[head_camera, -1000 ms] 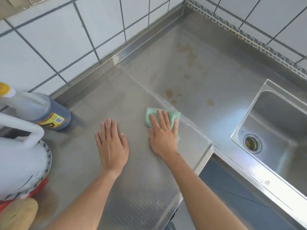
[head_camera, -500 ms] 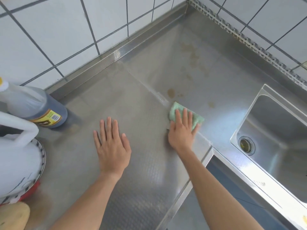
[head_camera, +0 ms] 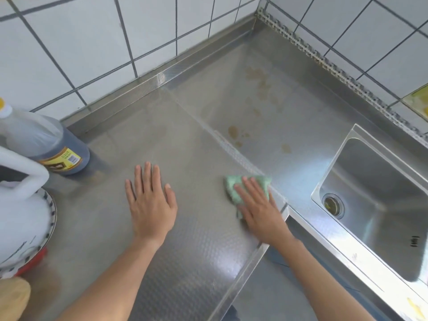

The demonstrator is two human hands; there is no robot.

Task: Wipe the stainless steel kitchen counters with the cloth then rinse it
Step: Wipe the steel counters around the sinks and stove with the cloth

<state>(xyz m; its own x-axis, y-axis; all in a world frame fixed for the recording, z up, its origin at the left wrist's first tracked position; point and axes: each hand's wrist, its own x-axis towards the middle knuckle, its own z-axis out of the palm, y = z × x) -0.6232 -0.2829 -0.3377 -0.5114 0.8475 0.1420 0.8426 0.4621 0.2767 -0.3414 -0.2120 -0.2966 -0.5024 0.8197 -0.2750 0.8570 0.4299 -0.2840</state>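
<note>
You're pressing the green cloth (head_camera: 249,188) flat.
Right hand (head_camera: 259,209) is lying open-palmed on it, at the worktop (head_camera: 185,147) edge, gripping nothing.

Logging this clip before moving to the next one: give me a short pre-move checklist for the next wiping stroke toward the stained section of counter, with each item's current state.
1. Cloth under the wiping hand: ok. The right hand lies flat on the green cloth.
2. Left hand clear of the stroke path: ok, flat on the counter, apart from the cloth.
3. Stains left to wipe: not ok. Brown spots sit beyond the cloth, more toward the back corner.
4. Path to the spots free of objects: ok. The dark bottle stands far left.
5. Sink free for rinsing: ok, basin looks empty.
6. Cloth wet enough: cannot tell.
</note>
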